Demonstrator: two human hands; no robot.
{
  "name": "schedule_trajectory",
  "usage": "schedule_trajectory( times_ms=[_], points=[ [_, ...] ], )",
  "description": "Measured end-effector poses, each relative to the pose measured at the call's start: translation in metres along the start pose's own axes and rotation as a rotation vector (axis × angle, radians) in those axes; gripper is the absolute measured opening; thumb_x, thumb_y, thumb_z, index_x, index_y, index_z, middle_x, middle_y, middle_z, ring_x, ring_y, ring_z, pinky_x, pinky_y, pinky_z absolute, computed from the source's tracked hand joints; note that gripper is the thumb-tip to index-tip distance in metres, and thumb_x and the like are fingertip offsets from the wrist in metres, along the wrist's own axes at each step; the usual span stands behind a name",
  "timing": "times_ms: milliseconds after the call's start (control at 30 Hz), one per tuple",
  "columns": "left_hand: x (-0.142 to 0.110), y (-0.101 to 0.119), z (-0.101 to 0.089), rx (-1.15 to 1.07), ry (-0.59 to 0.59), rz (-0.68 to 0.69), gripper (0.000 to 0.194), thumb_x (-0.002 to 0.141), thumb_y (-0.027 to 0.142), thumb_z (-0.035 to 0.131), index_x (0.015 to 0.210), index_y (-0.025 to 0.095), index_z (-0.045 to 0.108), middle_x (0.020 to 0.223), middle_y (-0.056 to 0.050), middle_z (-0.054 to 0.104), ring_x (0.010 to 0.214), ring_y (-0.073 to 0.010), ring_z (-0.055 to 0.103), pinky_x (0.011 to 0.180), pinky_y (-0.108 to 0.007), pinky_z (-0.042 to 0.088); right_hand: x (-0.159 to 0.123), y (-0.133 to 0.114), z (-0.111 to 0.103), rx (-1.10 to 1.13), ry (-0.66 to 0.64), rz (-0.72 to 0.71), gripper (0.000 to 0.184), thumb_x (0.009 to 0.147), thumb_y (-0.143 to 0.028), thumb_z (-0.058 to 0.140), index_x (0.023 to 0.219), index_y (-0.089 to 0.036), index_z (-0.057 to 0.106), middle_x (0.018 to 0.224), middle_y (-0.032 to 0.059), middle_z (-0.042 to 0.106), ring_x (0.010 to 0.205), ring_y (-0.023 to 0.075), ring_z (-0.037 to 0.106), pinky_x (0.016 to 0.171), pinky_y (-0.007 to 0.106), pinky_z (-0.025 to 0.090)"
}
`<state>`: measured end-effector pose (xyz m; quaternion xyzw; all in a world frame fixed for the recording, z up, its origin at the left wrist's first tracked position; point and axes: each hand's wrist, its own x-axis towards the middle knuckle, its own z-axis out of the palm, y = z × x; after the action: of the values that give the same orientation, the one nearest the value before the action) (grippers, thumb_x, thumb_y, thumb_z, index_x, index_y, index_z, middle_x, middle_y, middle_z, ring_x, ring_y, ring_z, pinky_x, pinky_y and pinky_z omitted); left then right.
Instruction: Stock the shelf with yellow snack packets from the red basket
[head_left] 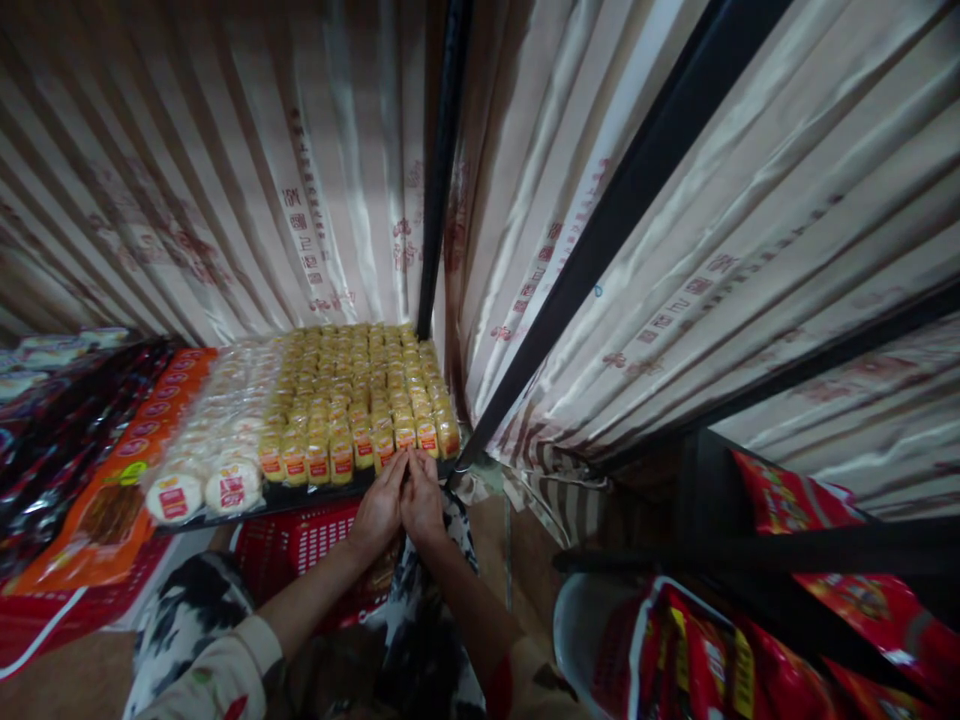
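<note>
My left hand (382, 505) and my right hand (424, 495) are side by side at the front edge of the shelf. Their closed fingertips meet on a small wrapped yellow cake (406, 432) in the front row, near the right end. Around it, wrapped yellow cakes (337, 400) with red and white labels stand in tight rows. To their left lie stacks of round white wrapped cakes (232, 485) in clear film. My fingers partly cover the lower edge of the front packets.
Further left are orange snack packets (105, 530) and dark glossy packets (67, 450). A red plastic basket (315, 535) sits below the shelf, between my knees. Dark metal posts (555, 310) rise before pleated curtains (337, 170). Red bags (697, 650) fill a container at lower right.
</note>
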<state>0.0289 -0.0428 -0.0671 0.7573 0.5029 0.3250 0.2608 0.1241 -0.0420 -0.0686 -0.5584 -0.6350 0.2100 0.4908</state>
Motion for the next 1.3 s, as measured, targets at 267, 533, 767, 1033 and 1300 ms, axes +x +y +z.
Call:
schedule_trajectory(
  times_ms=[267,533,767,1033,1300],
  points=[
    [0.004,0.008,-0.009,0.045,-0.047,-0.015,0.052,0.081,0.015,0.037,0.132,0.010,0.034,0.138,-0.014,0.039,0.128,-0.0176,0.034,0.107,-0.040,0.029,0.002,0.000,0.003,0.015,-0.003,0.062,0.057,0.073,-0.002,0.036,0.127,-0.016,0.048,0.110,0.0112,0.050,0.104,0.0183,0.051,0.095,0.033,0.043],
    [0.007,0.005,-0.012,0.035,-0.022,0.023,0.052,0.078,0.011,0.037,0.130,0.015,0.039,0.133,-0.011,0.046,0.123,-0.0174,0.041,0.105,-0.040,0.035,0.004,0.004,0.008,0.012,-0.001,0.065,0.059,0.072,0.000,0.036,0.128,-0.015,0.047,0.112,0.0121,0.048,0.106,0.0189,0.050,0.095,0.033,0.042],
    [0.018,0.024,-0.046,0.145,0.248,0.142,0.042,0.079,0.009,0.033,0.114,0.020,0.053,0.117,-0.007,0.058,0.113,-0.0172,0.050,0.098,-0.038,0.042,0.000,0.004,0.006,-0.029,-0.031,0.032,0.066,0.069,0.003,0.035,0.132,-0.016,0.041,0.118,0.0124,0.045,0.111,0.0194,0.047,0.098,0.035,0.039],
    [0.148,0.027,-0.089,0.602,0.117,0.015,0.048,0.088,0.034,0.026,0.124,0.009,0.046,0.141,-0.012,0.034,0.136,-0.0256,0.011,0.110,-0.045,0.016,-0.003,0.007,0.005,-0.050,-0.022,-0.030,0.070,0.070,0.004,0.033,0.136,-0.020,0.033,0.120,0.0126,0.043,0.112,0.0196,0.047,0.097,0.037,0.041],
    [0.225,-0.002,-0.070,0.659,-0.067,-0.147,0.056,0.089,0.040,0.017,0.129,0.008,0.039,0.139,-0.016,0.037,0.132,-0.0284,0.023,0.106,-0.053,0.013,-0.006,0.019,0.010,-0.092,0.032,-0.043,0.058,0.081,-0.004,0.031,0.134,-0.024,0.037,0.122,0.0110,0.050,0.116,0.0229,0.046,0.091,0.042,0.046]
  ],
)
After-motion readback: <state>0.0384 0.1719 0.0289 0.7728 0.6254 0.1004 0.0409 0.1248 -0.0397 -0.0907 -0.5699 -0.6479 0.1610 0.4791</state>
